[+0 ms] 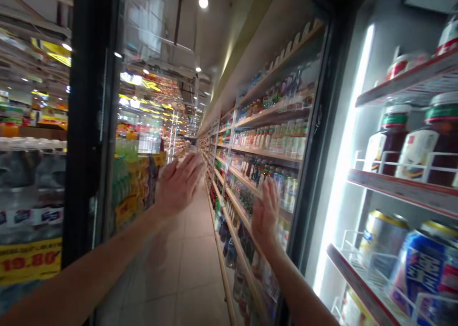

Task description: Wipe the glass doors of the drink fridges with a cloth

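Observation:
Both my arms reach forward toward the glass door (311,140) of an upright fridge, which stands swung out with a black frame. My left hand (181,180) is raised near the middle of the pane, slightly blurred, its fingers stretched out and nothing in it. Farther right, my right hand (265,211) is also held up flat, fingers extended and empty, in front of the shelves of bottles seen through or mirrored in the glass. Whether either palm touches the pane I cannot tell.
On the right, lit fridge shelves (404,187) hold dark bottles (388,135) with white caps and cans (422,264) behind wire guards. At left, packed bottles (32,192) stand above a yellow price sign (30,260). A tiled floor (198,264) shows through or in the glass.

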The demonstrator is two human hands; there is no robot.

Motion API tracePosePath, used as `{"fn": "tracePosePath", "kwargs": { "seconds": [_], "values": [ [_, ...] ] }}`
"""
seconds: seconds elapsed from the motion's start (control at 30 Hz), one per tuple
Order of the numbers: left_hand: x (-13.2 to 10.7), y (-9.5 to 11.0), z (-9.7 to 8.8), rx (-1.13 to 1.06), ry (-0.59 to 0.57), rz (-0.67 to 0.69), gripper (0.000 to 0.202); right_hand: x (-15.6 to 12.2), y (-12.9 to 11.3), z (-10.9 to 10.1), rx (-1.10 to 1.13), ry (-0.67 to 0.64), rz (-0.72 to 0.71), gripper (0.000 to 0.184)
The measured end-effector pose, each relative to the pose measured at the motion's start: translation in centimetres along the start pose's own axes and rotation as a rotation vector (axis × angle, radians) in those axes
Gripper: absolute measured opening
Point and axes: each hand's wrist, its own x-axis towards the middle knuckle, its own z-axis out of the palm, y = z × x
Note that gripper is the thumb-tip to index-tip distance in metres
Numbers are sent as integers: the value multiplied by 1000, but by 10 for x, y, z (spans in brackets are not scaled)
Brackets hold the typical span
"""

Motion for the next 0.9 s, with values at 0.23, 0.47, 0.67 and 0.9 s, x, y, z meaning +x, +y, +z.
{"fn": "tracePosePath", "kwargs": {
  "seconds": [0.23,0.47,0.67,0.9],
  "values": [
    [17,88,40,-16,-33,422,36,2,26,31,-144,19,38,59],
    [117,68,39,49,8,167,41,-2,27,31,-140,24,29,59],
    [37,92,41,-106,-31,663,33,-2,29,32,-112,30,42,58],
    [38,84,37,-40,-79,350,41,-2,29,33,-95,49,59,56]
  ]
}}
